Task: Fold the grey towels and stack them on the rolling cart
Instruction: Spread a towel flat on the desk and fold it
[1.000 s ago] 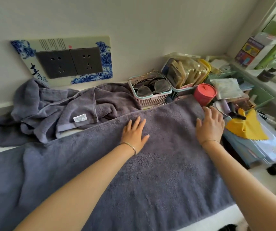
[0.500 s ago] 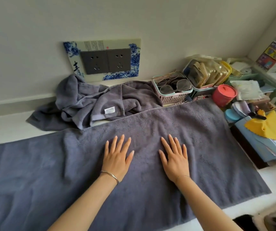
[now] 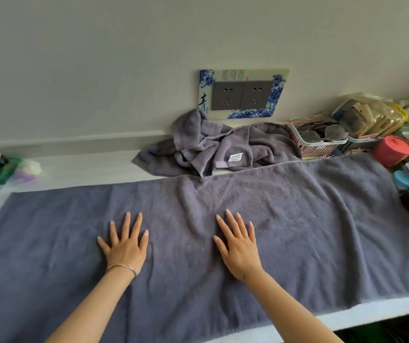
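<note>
Grey bath towel (image 3: pixel 297 219) is lying spread across the white tabletop (image 3: pixel 75 169). Left hand (image 3: pixel 124 246) and right hand (image 3: pixel 239 248) are pressing flat on it, fingers straight and splayed, gripping nothing. Crumpled grey towel (image 3: pixel 223 149) is lying behind.

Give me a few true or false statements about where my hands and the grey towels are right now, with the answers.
1. The left hand and the right hand both lie flat, fingers straight, on the spread grey towel. True.
2. The bracelet is on the right wrist. False: it is on the left wrist.
3. A second grey towel lies crumpled against the wall, below the socket plate. True.
4. The red container stands left of the second grey towel. False: it stands to its right, past the pink basket.
</note>
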The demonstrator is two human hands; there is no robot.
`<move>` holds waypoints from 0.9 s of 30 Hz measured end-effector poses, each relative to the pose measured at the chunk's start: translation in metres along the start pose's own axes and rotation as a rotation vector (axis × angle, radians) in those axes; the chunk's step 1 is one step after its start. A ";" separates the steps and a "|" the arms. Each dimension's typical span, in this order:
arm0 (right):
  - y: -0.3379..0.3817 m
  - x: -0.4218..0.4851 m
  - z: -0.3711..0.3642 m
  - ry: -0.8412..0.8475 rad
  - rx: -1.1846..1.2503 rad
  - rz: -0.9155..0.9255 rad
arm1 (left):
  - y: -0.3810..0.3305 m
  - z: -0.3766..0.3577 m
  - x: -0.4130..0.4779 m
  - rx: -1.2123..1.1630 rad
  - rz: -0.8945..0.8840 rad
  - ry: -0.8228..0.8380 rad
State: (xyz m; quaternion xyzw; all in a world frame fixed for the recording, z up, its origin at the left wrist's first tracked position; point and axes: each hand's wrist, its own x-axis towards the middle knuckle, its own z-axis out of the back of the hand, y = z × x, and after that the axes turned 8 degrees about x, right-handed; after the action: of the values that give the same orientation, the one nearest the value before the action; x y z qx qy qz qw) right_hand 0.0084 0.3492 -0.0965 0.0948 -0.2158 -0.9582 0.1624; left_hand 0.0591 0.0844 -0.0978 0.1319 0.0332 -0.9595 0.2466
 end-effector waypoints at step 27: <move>0.227 0.000 -0.122 0.034 -0.069 0.180 | 0.233 0.005 0.013 -0.040 0.161 -0.011</move>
State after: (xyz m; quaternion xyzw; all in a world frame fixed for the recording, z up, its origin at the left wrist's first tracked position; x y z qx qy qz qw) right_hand 0.1009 0.1083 -0.1043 0.0858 -0.1876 -0.9448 0.2546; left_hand 0.1597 -0.1262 -0.0965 0.1239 0.0403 -0.9364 0.3258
